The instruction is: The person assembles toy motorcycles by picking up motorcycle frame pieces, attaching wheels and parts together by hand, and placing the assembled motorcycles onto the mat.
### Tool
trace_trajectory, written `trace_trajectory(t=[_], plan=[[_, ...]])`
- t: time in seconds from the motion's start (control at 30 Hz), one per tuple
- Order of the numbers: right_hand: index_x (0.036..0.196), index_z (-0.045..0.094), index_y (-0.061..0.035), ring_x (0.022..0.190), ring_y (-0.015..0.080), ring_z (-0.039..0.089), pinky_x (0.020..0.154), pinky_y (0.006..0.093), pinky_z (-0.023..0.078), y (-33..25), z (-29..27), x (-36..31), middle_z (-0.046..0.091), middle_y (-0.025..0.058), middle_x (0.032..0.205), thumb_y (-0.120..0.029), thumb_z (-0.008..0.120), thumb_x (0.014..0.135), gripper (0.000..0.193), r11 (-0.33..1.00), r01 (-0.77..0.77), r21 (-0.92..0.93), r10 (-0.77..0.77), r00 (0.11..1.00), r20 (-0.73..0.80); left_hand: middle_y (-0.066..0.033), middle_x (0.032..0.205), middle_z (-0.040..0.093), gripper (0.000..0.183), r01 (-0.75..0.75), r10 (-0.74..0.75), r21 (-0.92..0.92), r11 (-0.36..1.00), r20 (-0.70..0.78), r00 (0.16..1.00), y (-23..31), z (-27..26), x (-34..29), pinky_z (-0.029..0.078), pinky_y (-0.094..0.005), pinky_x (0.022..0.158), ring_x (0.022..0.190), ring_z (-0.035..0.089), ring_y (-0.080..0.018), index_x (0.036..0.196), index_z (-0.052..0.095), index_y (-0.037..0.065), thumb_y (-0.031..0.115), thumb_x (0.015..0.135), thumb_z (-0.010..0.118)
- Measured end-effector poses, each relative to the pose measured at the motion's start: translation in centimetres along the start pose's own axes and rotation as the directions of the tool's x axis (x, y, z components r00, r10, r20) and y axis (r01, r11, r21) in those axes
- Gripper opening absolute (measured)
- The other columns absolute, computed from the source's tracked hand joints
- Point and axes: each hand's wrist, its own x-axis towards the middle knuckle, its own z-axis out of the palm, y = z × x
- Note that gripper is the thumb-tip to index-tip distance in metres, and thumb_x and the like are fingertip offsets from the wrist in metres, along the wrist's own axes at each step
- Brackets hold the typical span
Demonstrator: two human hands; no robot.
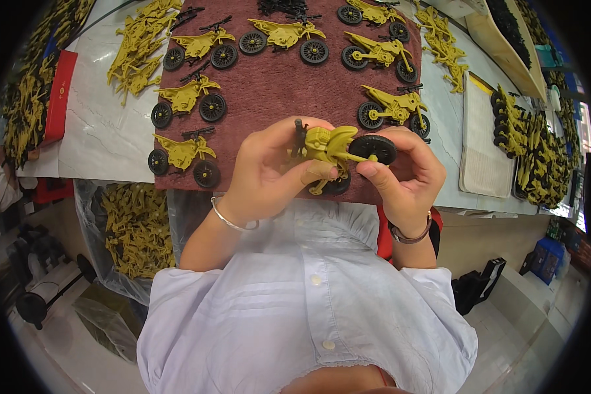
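Between my two hands, over the near part of the maroon cloth [295, 98], is a yellow toy motorcycle [323, 143] with black wheels. My left hand [259, 174] grips its body, with the thumb laid along the yellow plastic and the black handlebar [300, 136] by the index finger. At the other end, my right hand [407, 174] closes around a black wheel [374, 149], thumb near the wheel's hub. A second black wheel [338, 183] shows partly below the body. My fingers cover some of the toy.
Several similar motorcycles stand around the cloth, such as one at the left [186, 98] and one at the right [395, 108]. Yellow parts [141, 46] lie in a pile at far left. A lined bag [138, 230] of yellow parts sits below. At right lies a white tray [487, 148].
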Motion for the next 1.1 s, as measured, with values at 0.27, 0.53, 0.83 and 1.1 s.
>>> trace_trajectory(t=[0.27,0.53,0.83,1.1], plan=[[0.097,0.059,0.0033,0.077,0.0119,0.056,0.067,0.0227,0.044,-1.4,1.4,0.7,0.061,0.0081,0.094,-0.004,0.076,0.065,0.037,0.971,-0.131,0.198,0.134,0.991,-0.001,-0.0104,0.108,0.058,0.042,0.014,-0.036,-0.459,0.888,-0.038,0.999,-1.0,0.1,0.3,0.046,-0.0296,0.085,0.098,0.056,-0.0150,0.114,0.049,-0.002,-0.002,0.075,0.066],[0.092,0.062,0.0044,0.074,0.0196,0.061,0.066,0.0263,0.046,-0.6,1.4,-0.4,0.063,0.0122,0.087,-0.002,0.074,0.063,0.033,0.998,-0.001,-0.069,0.002,1.000,0.013,-0.0102,0.105,0.059,0.045,-0.116,0.111,-0.372,0.921,-0.036,0.993,-1.4,0.6,0.2,0.047,-0.0296,0.084,0.096,0.057,-0.0156,0.112,0.050,-0.002,-0.009,0.070,0.067],[0.112,0.054,0.0003,0.096,0.0145,0.056,0.077,0.0268,0.046,0.2,-2.3,2.1,0.056,0.0085,0.111,-0.012,0.071,0.072,0.045,0.997,-0.078,-0.013,0.079,0.981,0.178,-0.0087,0.105,0.059,0.040,0.136,-0.135,-0.052,0.989,0.034,0.990,2.4,-0.7,2.4,0.047,-0.0265,0.082,0.094,0.057,-0.0126,0.115,0.048,-0.003,-0.002,0.078,0.062],[0.116,0.051,-0.0024,0.102,0.0348,0.051,0.083,0.0424,0.044,9.3,-16.4,7.0,0.054,0.0202,0.113,-0.020,0.057,0.083,0.038,0.358,-0.021,-0.934,-0.214,0.971,-0.104,-0.0168,0.087,0.061,0.043,-0.022,-0.286,0.751,0.660,0.278,0.917,2.3,-6.2,8.8,0.045,-0.0330,0.071,0.081,0.060,-0.0255,0.108,0.049,-0.001,0.022,0.076,0.067]])
